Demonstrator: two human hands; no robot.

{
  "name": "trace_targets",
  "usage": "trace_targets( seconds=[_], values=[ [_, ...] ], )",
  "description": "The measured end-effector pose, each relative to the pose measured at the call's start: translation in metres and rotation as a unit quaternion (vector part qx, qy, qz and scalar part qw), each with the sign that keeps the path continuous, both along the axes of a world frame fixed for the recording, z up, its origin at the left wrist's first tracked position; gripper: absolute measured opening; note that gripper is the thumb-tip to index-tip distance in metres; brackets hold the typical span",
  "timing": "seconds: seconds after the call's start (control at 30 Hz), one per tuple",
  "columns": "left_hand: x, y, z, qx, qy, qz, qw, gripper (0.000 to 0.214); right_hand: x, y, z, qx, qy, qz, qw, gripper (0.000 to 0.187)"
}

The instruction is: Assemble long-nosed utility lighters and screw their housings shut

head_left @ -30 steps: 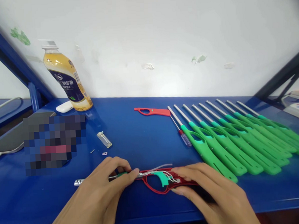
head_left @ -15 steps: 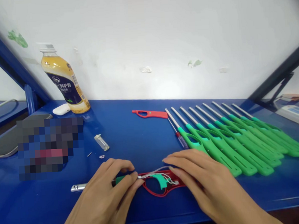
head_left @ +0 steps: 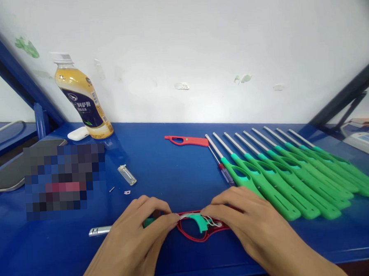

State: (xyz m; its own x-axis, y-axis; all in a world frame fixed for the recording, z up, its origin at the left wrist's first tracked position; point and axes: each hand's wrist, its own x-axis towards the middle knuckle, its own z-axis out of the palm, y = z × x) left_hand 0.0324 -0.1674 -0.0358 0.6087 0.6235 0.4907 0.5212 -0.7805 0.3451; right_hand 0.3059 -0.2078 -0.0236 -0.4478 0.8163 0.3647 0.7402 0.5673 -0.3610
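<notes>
An opened red lighter casing (head_left: pixel 192 239) lies on the table in front of me, its inside facing up. A turquoise trigger (head_left: pixel 202 223) sits in it, and thin white wires (head_left: pixel 213 224) loop behind the trigger. The silver nozzle tube (head_left: pixel 99 231) sticks out to the left, past my left hand (head_left: pixel 137 235). My left fingers are pinched at the front end of the casing, by the wires. With my right hand (head_left: pixel 253 221) I grip the rear of the casing, fingertips on the wires along its upper edge. Both hands hide parts of it.
Finished-looking green lighters (head_left: pixel 280 190) lie in a row at right, beside a screwdriver (head_left: pixel 226 173) and a red casing half (head_left: pixel 187 141). A clear fuel tank (head_left: pixel 127 175), small metal pin (head_left: pixel 112 189) and little white part (head_left: pixel 127 192) lie left. A drink bottle (head_left: pixel 85 102) stands behind.
The wire that arched above the casing now lies lower, along its upper edge. My left fingertips have shifted right and my right fingertips slightly left, closer together.
</notes>
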Motion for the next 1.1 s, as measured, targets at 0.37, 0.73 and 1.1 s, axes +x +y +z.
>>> trace_targets(
  seconds=[0.37, 0.73, 1.1],
  values=[
    [0.001, -0.006, 0.003, 0.034, -0.023, 0.028, 0.999, 0.027, 0.003, 0.002, 0.009, 0.075, -0.062, -0.005, 0.995, 0.032],
    [-0.041, 0.01, 0.023, 0.094, -0.02, 0.349, 0.932, 0.029, -0.002, 0.036, 0.077, 0.095, -0.123, 0.0, 0.988, 0.027],
    [-0.049, 0.025, 0.013, -0.065, 0.065, 0.315, 0.945, 0.039, -0.129, 0.142, 0.083, 0.001, -0.293, 0.114, 0.949, 0.03]
  ],
)
